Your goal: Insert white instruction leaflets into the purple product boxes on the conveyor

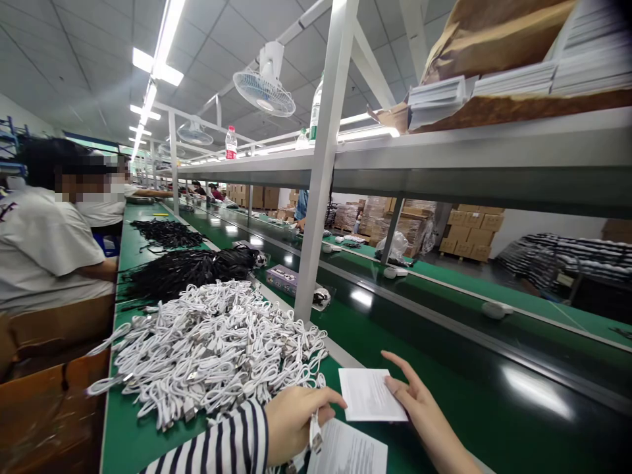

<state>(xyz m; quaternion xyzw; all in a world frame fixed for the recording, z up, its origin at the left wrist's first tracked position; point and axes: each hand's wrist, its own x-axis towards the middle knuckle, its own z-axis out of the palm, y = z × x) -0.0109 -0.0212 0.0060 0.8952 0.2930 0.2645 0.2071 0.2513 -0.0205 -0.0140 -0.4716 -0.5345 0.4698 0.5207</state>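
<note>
My left hand (291, 421), in a black-and-white striped sleeve, is closed on a white USB cable (316, 434) whose plug hangs below the fingers. Its index fingertip reaches the left edge of a folded printed leaflet (370, 398). My right hand (419, 401) grips that leaflet by its right edge, thumb on top and index finger stretched out. Below, more printed leaflets (350, 451) lie near the bottom edge, partly behind my left hand. Just beyond my left hand spreads a big heap of bundled white USB cables (212, 349) on the green tabletop (121, 434).
Piles of black cords (192, 270) lie past the white heap. A metal post (323, 164) rises beside the dark conveyor belt (395, 329), which carries a purple box (282, 279). Overhead, a shelf (469, 148) holds stacked paper. A co-worker (44, 243) sits at left.
</note>
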